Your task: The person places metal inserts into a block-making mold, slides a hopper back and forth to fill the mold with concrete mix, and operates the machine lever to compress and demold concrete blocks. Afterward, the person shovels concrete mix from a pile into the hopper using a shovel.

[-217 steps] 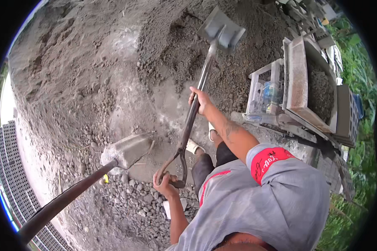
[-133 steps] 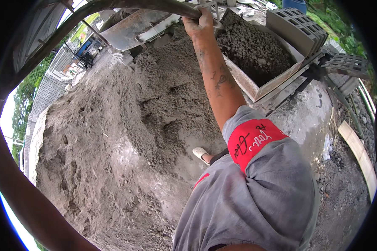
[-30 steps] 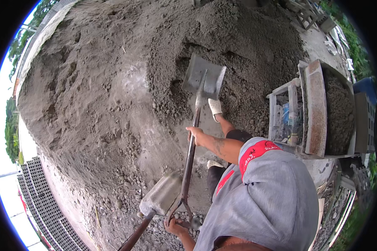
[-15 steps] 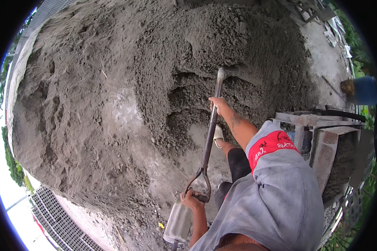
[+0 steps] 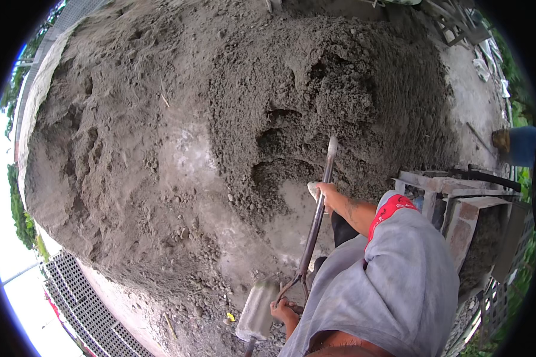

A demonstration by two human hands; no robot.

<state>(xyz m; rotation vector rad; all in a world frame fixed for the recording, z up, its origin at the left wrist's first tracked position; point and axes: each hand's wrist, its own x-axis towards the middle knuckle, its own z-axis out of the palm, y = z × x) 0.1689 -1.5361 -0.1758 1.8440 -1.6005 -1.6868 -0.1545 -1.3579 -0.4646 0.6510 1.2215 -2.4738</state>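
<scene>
A shovel slants up from low centre to the heap of wet grey sand and gravel mix. My left hand is closed round its loop handle near the lower edge. Farther up, my right hand wraps the dark metal shaft. The pale socket end of the shaft reaches the near face of the heap; the blade itself cannot be made out. Just left of my left hand lies a second shovel's pale, dusty blade, apart from the heap.
Drier sandy material spreads over the left side. At right stand a rough concrete-crusted wooden frame and a blue container. A grey lattice barrier borders the lower left. A small yellow scrap lies near the loose blade.
Both hands and the shovel have come back toward my body, lower in view. The shovel's far end has drawn nearer, and a lumpy hollow shows in the heap's upper part.
</scene>
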